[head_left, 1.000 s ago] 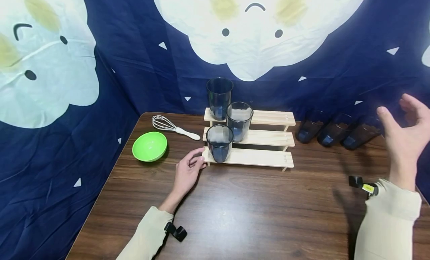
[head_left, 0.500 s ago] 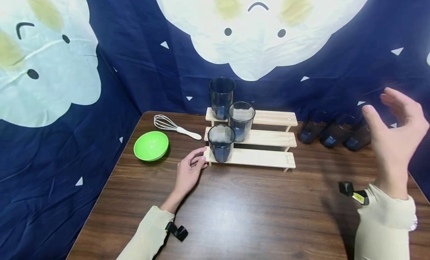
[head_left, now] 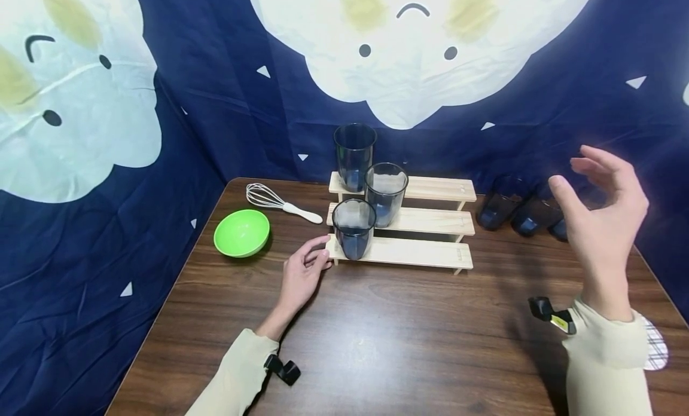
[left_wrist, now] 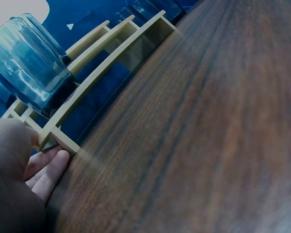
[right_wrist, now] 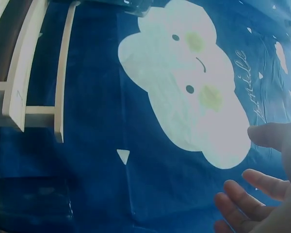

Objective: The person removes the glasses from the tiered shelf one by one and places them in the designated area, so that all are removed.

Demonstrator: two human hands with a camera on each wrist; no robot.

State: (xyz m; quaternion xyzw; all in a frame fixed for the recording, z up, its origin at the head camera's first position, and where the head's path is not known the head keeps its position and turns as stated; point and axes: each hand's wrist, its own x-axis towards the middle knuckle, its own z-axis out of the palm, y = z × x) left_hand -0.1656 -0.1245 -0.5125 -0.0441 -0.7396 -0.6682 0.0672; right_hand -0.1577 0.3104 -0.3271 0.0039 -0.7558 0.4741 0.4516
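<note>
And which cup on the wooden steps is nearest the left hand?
The front cup, on the front step; the middle cup and back cup stand on the steps behind it, farther from the left hand.

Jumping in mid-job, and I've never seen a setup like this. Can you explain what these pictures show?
There's no robot: these are a person's two bare hands. The wide view looks down from the head; the others look out from each wrist.

On the brown wood-grain table stands a pale wooden three-step rack, with one smoky, see-through cup on each step. Three similar dark cups are to its right, partly behind the right hand. To its left are a shiny green round bowl and a white-handled whisk.

The left hand holds the front step's left end; the right hand is raised, holding nothing.
</note>
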